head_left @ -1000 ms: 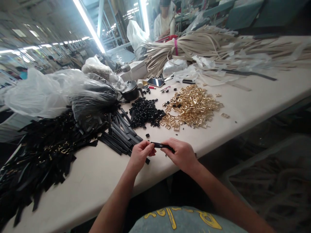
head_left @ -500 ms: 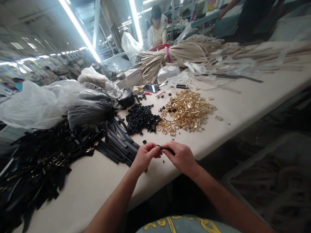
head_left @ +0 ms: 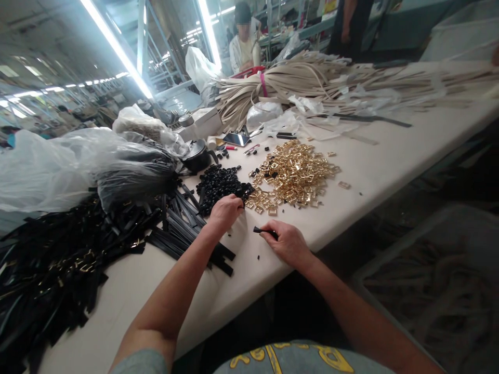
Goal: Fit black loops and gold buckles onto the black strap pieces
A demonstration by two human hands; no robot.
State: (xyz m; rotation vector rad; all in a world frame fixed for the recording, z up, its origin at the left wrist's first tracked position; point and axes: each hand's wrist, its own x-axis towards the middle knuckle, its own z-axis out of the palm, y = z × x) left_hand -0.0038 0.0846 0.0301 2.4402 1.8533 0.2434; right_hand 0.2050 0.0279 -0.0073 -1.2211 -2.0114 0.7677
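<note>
My right hand point(head_left: 287, 241) is closed around a short black strap point(head_left: 257, 229), whose flat end sticks out to the left past my fingertips. My left hand point(head_left: 226, 210) is at the near edge of a heap of small black loops point(head_left: 220, 182). Its fingers are pinched together, with something small and dark at the tips that I cannot make out. Just right of my left hand begins a pile of gold rectangular buckles point(head_left: 294, 169). Flat black straps point(head_left: 175, 244) lie in a bunch beneath and left of my left forearm.
A large tangle of black straps with gold buckles point(head_left: 50, 259) covers the table's left side. Behind it are plastic bags point(head_left: 70, 166), a black lidded pot point(head_left: 196, 156) and a phone point(head_left: 236, 139). Beige strips point(head_left: 284, 83) lie bundled at the back. Another person point(head_left: 244, 47) sits beyond.
My left hand has left the strap end and moved up and left to the black loops. My right hand keeps the strap in nearly the same place. The view has shifted slightly.
</note>
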